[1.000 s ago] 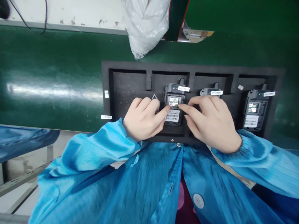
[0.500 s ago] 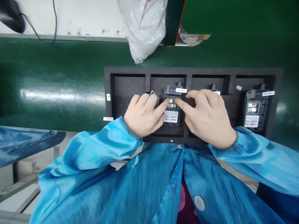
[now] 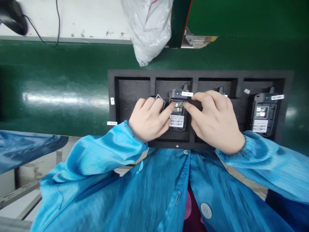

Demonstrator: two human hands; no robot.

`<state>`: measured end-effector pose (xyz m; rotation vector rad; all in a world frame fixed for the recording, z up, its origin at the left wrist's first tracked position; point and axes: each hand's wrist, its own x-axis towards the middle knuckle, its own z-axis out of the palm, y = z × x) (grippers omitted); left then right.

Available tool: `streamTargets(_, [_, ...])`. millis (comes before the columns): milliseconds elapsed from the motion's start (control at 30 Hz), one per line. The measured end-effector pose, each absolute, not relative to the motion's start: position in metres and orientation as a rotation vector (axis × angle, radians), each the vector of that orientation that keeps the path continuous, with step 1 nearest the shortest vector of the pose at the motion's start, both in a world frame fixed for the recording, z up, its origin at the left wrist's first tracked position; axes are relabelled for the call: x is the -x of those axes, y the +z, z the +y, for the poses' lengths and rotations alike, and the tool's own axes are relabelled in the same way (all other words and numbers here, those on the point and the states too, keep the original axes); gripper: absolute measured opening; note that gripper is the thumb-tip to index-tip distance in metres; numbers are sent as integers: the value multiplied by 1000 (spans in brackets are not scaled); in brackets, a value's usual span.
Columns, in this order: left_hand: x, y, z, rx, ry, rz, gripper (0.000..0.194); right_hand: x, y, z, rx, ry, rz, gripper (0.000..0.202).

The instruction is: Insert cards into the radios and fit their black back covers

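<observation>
We press both index fingertips on the black device (image 3: 178,111) in the foam tray (image 3: 111,83)'s second pocket; left hand (image 3: 147,119) and right hand (image 3: 214,120) half-curled, grasping nothing; tray's leftmost pocket lies open.

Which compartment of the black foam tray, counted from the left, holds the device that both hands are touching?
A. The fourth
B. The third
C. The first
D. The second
D: the left hand and right hand meet with their index fingertips on the device in the second compartment of the tray; the first compartment shows no device.
</observation>
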<state>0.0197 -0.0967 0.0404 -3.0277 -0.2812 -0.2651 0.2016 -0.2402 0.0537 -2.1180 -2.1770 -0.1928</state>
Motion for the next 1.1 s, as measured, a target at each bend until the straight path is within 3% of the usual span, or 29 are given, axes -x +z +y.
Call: streamTargets(1100, [-12, 40, -94, 2997, -397, -35, 28, -204, 57, -247, 2071, -184, -2343, 35])
